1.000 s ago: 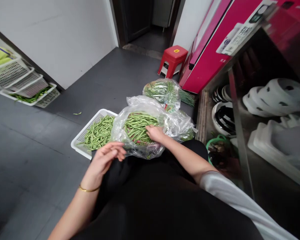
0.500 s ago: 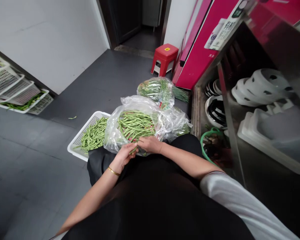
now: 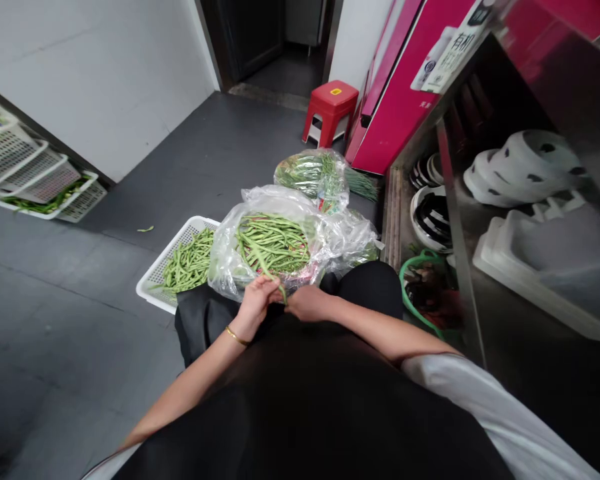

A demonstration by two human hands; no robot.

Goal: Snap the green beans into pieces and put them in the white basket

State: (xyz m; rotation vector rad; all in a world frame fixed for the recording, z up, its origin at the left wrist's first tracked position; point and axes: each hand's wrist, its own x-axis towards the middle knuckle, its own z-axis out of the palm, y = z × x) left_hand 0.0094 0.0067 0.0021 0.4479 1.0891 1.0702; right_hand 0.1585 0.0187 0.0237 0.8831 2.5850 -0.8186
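A clear plastic bag (image 3: 230,267) full of long green beans (image 3: 273,241) rests on the floor against my knees. My left hand (image 3: 256,303) and my right hand (image 3: 307,303) meet just below the bag's opening, over my black-clad lap. Both are pinched on one long green bean (image 3: 275,283) that trails up toward the bag. A gold bangle sits on my left wrist. Left of the bag lies a white slotted basket (image 3: 153,283) with cut bean pieces (image 3: 187,261) in it.
A second bag of greens (image 3: 310,172) lies behind the first. A red stool (image 3: 330,110) stands by a magenta cabinet (image 3: 405,87). At right, a steel shelf (image 3: 453,200) holds white dishes and a green hose. White baskets (image 3: 35,180) are stacked at far left.
My right hand came out of the bag with a bean and moved toward my lap. My left hand rose to meet it and took hold of the same bean.
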